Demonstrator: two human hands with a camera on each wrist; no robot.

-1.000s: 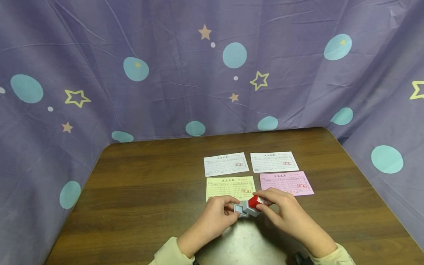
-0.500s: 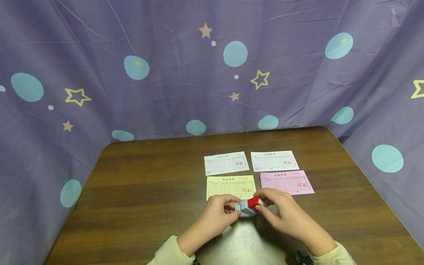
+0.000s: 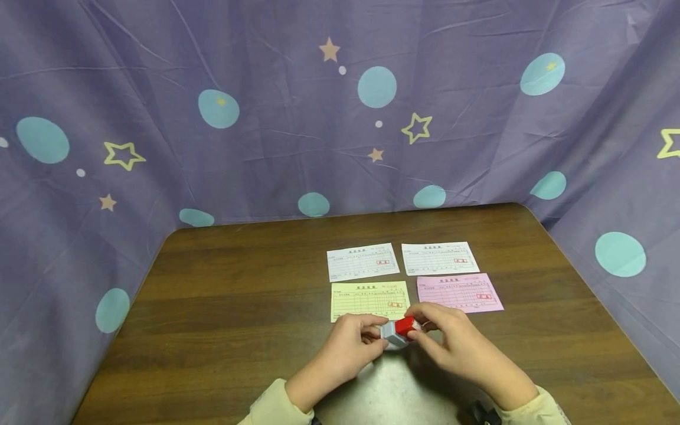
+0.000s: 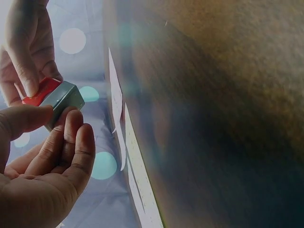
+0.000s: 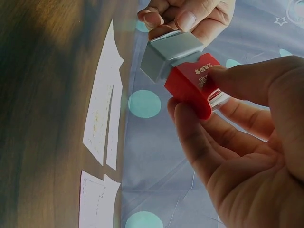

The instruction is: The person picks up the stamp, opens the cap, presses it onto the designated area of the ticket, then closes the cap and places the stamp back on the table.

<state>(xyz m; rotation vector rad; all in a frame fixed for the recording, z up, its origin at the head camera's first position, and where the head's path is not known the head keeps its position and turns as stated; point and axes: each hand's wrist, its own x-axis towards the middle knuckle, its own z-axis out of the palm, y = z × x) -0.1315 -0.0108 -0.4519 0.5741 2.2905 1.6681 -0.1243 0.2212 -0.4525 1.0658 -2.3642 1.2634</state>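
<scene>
Above the table's near part, a self-inking stamp with a red body (image 5: 192,81) and a grey cap (image 5: 172,51) is held between both hands. My right hand (image 3: 451,333) pinches the red body between thumb and fingers. On the other end, my left hand (image 3: 353,342) pinches the grey cap. Cap and body sit together in line in the right wrist view. Just beyond the hands lies a yellow slip (image 3: 363,298), and a pink slip (image 3: 451,289) lies to its right. Each bears a red stamped mark.
Two white slips, one at back left (image 3: 358,264) and one at back right (image 3: 432,257), lie behind the coloured ones. All rest on a brown wooden table (image 3: 239,295). A purple patterned curtain (image 3: 276,118) surrounds its back and sides.
The grey cap, whose hollow showed at an angle one second ago, now covers the end of the stamp. The red body has shifted slightly left; the slips have not moved.
</scene>
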